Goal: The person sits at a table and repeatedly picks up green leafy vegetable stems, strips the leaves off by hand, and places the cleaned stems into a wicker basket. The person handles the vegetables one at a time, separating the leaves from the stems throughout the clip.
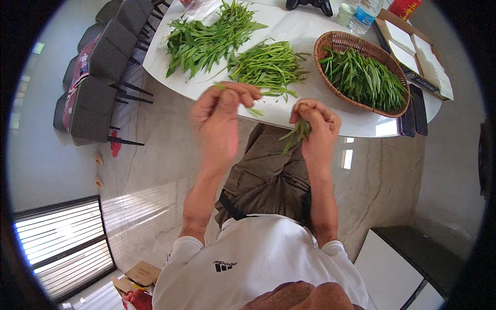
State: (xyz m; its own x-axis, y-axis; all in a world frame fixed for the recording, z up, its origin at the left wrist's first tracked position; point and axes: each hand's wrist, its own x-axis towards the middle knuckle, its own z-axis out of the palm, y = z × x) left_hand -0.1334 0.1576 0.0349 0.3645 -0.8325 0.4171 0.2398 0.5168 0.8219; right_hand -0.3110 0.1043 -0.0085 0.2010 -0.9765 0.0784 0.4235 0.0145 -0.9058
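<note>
My left hand [219,116] pinches a pale green stem [255,112] of water spinach above the table's near edge. To its right, my right hand [319,120] grips a small leafy tip [297,133] whose leaves hang downward. Just beyond my hands lies a pile of light green stems [267,68]. A bigger heap of leafy water spinach [209,38] spreads over the table at the back left. On the right, an oval brown wicker basket [323,71] holds dark green leafy tips [364,79].
The white marble-look table [288,29] has a curved edge. Behind the basket are a plastic bottle [365,15], a pale green cup [345,14], a black game controller [310,5] and a box of white napkins [428,58]. Two dark phones [414,112] lie beside the basket. Grey chairs [93,104] stand left.
</note>
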